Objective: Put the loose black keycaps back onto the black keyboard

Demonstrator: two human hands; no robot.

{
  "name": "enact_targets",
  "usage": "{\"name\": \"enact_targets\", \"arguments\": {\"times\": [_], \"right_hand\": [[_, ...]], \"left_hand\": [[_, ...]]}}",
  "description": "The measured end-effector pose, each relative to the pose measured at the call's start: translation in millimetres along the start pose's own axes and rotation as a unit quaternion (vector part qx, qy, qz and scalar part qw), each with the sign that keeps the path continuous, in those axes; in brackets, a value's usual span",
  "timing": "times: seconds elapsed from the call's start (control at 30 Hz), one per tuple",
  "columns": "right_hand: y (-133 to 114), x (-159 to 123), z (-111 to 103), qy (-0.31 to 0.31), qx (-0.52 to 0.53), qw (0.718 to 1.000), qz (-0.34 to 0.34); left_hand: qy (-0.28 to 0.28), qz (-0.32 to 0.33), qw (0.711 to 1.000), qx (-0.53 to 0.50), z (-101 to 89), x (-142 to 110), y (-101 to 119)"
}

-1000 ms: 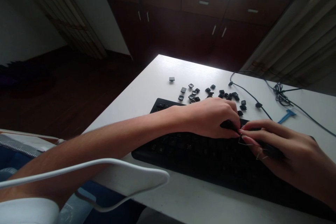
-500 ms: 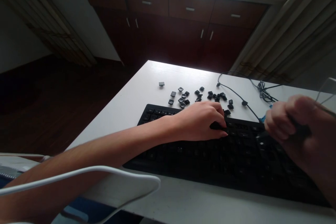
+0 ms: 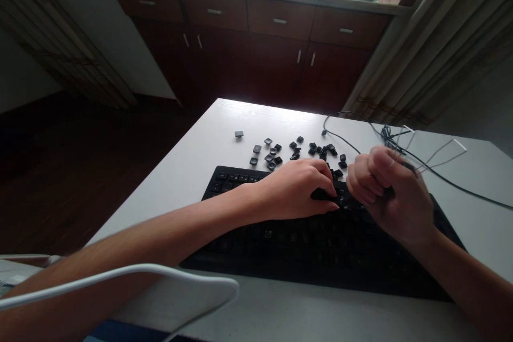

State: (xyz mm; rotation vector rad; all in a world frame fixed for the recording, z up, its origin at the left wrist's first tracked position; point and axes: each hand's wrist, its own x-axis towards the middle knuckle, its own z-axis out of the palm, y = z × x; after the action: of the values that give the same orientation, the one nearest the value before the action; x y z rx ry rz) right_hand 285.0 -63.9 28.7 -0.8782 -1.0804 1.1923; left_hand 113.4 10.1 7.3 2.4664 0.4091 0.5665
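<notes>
A black keyboard (image 3: pixel 280 240) lies on the white table (image 3: pixel 216 133) in front of me. My left hand (image 3: pixel 300 188) rests on its upper rows with the fingers curled and pinched on a small black keycap (image 3: pixel 320 194). Just to its right, my right hand (image 3: pixel 387 192) is raised a little above the keys in a closed fist. It grips a wire keycap puller (image 3: pixel 438 152), whose thin wire loops stick up and to the right. The two hands nearly touch.
Several loose black keycaps (image 3: pixel 276 152) lie scattered behind the keyboard. A dark cable (image 3: pixel 460 181) runs across the table's right side. A white chair back (image 3: pixel 160 272) curves under my left forearm. Brown cabinets (image 3: pixel 280 48) stand under the window beyond the table.
My right hand lifted off the keyboard with the wire puller, swung out to the right, then came back beside my left hand. The left hand stayed on the keys. The view tilted upward.
</notes>
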Motion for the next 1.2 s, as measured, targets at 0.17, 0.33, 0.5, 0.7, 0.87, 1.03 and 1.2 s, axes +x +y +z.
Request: {"name": "enact_targets", "arguments": {"times": [0.17,0.33,0.5,0.7,0.87,1.03,1.2], "right_hand": [[2.5,-2.4,0.6,-0.017,0.015,1.0,-0.003],[5.0,-1.6,3.5,-0.033,0.003,0.999,-0.007],[4.2,2.7,5.9,-0.028,-0.011,1.0,-0.008],[4.5,5.8,6.8,-0.022,0.005,1.0,-0.009],[6.1,4.5,6.8,-0.028,0.007,1.0,-0.006],[2.0,4.3,7.8,-0.044,0.003,0.999,0.006],[-7.9,4.7,3.3,-0.109,0.022,0.993,0.029]], "left_hand": [[0.002,0.001,1.0,-0.005,0.8,-0.9,0.0],[-0.008,-0.007,1.0,-0.01,-1.0,-0.8,0.5],[-0.008,-0.01,0.999,-0.029,-1.8,-0.8,0.4],[-0.001,-0.021,0.999,-0.041,-0.4,-0.4,-0.3],[-0.012,-0.024,0.998,-0.05,-3.2,-0.1,-2.0],[-0.022,-0.035,0.997,-0.066,-8.6,-0.3,-3.8],[-0.022,-0.04,0.996,-0.071,-7.7,0.5,-2.1]]}}
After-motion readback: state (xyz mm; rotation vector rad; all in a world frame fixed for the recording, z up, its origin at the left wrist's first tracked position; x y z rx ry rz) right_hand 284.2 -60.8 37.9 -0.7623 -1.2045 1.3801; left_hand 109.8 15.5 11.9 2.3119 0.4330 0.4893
